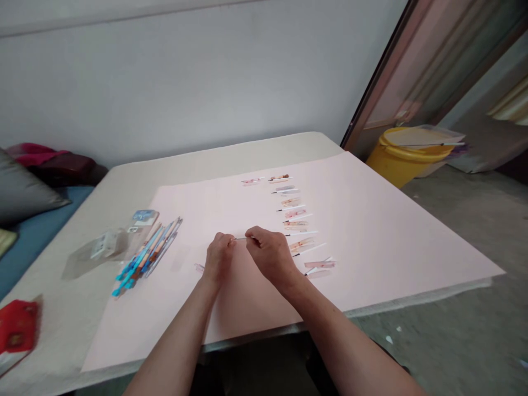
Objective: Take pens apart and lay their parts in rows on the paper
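Note:
A thin white pen refill [240, 238] spans the gap between my two hands above the pink sheet. My left hand [218, 257] pinches its left end, and the closed fingers of my right hand [270, 250] grip the other end. Both tips are hidden in the fingers. Just left of my left wrist lies a small clear pen part [199, 268], partly covered by the hand. Beyond and to the right of my right hand runs a column of patterned pen barrels [296, 224] with white refills [309, 250] beside them.
Blue and brown-tinted pens [150, 253] lie in a pile at left, beside a clear plastic bag [97, 253] and a blue-and-white packet [144, 215]. A red object [18, 325] sits at the near left edge. A yellow bin [398, 159] stands on the floor at right.

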Demonstrator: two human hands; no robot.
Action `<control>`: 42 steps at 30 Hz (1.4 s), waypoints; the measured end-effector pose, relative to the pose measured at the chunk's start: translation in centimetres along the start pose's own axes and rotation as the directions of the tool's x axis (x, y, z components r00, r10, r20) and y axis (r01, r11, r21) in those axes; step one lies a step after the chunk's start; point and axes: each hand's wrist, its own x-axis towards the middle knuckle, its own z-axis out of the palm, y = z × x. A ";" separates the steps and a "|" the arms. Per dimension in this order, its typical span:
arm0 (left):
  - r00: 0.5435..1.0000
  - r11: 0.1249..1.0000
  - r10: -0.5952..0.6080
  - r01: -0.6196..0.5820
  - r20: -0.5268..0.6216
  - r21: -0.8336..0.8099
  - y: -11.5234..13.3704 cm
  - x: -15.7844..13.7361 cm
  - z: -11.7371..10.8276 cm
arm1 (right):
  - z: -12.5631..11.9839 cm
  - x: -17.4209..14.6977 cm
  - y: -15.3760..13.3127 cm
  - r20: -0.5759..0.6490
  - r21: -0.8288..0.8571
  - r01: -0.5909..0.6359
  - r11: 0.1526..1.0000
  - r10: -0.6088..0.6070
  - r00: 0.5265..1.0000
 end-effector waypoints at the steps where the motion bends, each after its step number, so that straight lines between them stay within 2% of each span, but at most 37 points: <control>1: 1.000 1.000 0.001 -0.001 -0.004 -0.003 0.0 0.0 0.0 | 0.0 0.0 0.0 0.000 0.000 0.000 1.000 0.000 1.000; 7: 1.000 1.000 -0.004 0.005 0.010 -0.018 0.0 0.0 0.1 | -0.1 0.0 -0.1 0.012 0.008 -0.006 1.000 0.006 1.000; 12: 1.000 1.000 -0.001 0.001 0.024 0.000 -0.1 0.0 0.2 | -0.2 0.0 -0.3 0.068 -0.012 -0.028 1.000 0.029 0.997; 19: 0.999 0.999 0.016 -0.017 0.043 0.041 -0.1 -0.3 0.4 | 0.0 0.3 -0.4 0.140 -0.110 0.012 0.994 0.003 0.990; 23: 0.999 0.999 -0.002 0.001 0.042 0.043 -0.2 -0.2 0.4 | -0.1 0.4 -0.5 0.175 -0.103 0.010 0.995 0.008 0.985; 30: 1.000 1.000 -0.030 0.030 0.001 -0.004 0.1 0.1 -0.1 | -1.0 0.4 -0.7 0.091 0.033 -0.064 0.997 0.061 0.994; 36: 0.988 0.976 -0.153 0.149 -0.014 -0.156 0.5 0.2 -0.6 | -1.3 0.6 -0.1 0.046 0.056 -0.112 0.992 0.109 0.993; 40: 0.963 0.897 -0.270 0.249 -0.008 -0.365 0.7 0.4 -1.0 | -1.2 0.6 0.2 0.028 0.063 -0.112 0.992 0.110 0.994; 42: 0.948 0.861 -0.318 0.287 -0.006 -0.419 0.7 0.4 -1.1 | -1.2 0.6 0.2 0.020 0.063 -0.115 0.991 0.114 0.993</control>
